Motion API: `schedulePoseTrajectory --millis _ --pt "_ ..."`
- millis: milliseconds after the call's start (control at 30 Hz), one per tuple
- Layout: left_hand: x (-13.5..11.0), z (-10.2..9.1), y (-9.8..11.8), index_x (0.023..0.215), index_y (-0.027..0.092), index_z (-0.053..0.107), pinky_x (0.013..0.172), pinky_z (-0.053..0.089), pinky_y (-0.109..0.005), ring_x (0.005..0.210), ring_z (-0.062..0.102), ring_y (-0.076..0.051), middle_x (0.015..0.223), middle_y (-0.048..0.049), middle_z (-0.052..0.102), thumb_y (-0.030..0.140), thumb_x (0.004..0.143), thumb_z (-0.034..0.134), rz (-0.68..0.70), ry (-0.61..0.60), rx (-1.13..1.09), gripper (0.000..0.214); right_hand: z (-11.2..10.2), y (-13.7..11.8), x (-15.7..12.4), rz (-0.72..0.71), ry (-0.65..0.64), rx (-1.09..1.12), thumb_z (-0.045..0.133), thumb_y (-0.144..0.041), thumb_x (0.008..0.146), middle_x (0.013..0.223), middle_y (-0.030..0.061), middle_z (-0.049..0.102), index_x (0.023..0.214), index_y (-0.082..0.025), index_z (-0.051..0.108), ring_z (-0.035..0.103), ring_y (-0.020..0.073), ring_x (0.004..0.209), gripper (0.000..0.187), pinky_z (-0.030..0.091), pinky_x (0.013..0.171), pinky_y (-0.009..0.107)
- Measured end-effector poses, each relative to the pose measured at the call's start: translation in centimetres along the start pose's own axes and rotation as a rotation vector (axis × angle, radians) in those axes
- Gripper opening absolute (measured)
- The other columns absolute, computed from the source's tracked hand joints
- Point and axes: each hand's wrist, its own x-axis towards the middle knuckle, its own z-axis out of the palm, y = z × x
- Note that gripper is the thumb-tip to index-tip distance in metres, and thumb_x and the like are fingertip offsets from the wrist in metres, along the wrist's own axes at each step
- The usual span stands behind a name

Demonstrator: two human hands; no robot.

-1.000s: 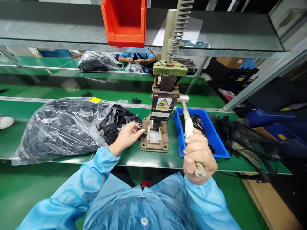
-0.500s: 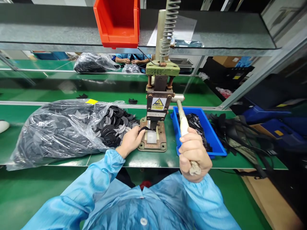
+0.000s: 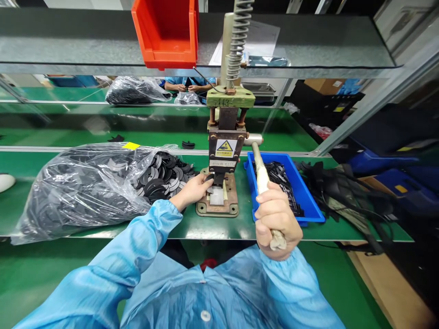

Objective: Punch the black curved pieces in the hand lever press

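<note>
A hand press (image 3: pixel 226 145) with a tall spring and a yellow warning label stands on the bench in front of me. My left hand (image 3: pixel 193 188) pinches a small dark curved piece (image 3: pixel 209 177) at the left of the press's ram, above its base plate. My right hand (image 3: pixel 278 218) is wrapped round the pale, wrapped lever handle (image 3: pixel 261 171) on the press's right side. To the left, a clear plastic bag (image 3: pixel 82 183) spills many black and grey curved pieces (image 3: pixel 166 176) close to my left hand.
A blue tray (image 3: pixel 310 203) of black parts stands right of the press, beneath the lever. An orange bin (image 3: pixel 168 57) hangs at the shelf above. Straps and bags (image 3: pixel 338 196) lie at the far right. Across the bench, another person's hands (image 3: pixel 187 87) hold something dark.
My left hand has shifted slightly up and to the right, and the curved piece in it has turned and sits nearer the ram. My right hand and the lever look almost unmoved.
</note>
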Motion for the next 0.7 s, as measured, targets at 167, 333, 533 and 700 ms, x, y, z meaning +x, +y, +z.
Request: schedulePoseTrajectory --millis 167,333,533,700 --pt "1.0 0.0 0.2 0.082 0.024 0.052 0.046 0.036 -0.022 0.045 0.055 -0.013 0.053 0.0050 0.058 0.044 0.094 0.077 -0.052 -0.060 0.104 0.035 0.0 0.1 0.0 -0.016 0.012 0.010 0.068 -0.034 0.096 0.073 -0.0024 0.065 0.078 -0.026 0.064 0.069 0.0220 0.089 0.021 0.054 0.113 0.063" --pt "1.7 0.0 1.0 0.078 0.021 0.059 0.046 0.037 -0.022 0.044 0.051 -0.010 0.057 0.0041 0.059 0.040 0.086 0.087 -0.148 -0.119 0.032 0.035 0.1 0.2 -0.3 -0.003 0.025 -0.004 0.067 -0.034 0.096 0.072 -0.0026 0.064 0.079 -0.028 0.065 0.069 0.0232 0.088 0.019 0.055 0.111 0.066" --pt "1.2 0.9 1.4 0.080 0.021 0.060 0.043 0.030 -0.024 0.040 0.044 -0.010 0.051 0.0058 0.052 0.040 0.089 0.084 -0.245 -0.050 0.036 0.033 0.3 0.2 -0.2 -0.001 0.042 -0.029 0.068 -0.038 0.095 0.069 -0.0034 0.060 0.077 -0.031 0.063 0.069 0.0238 0.086 0.020 0.056 0.111 0.067" --pt "-0.2 0.9 1.8 0.079 0.022 0.051 0.045 0.036 -0.022 0.045 0.053 -0.011 0.058 0.0034 0.056 0.050 0.097 0.073 -0.232 -0.065 -0.054 0.040 0.2 0.2 0.1 -0.019 0.018 0.003 0.068 -0.036 0.097 0.072 -0.0027 0.065 0.077 -0.026 0.063 0.069 0.0223 0.087 0.022 0.055 0.109 0.065"
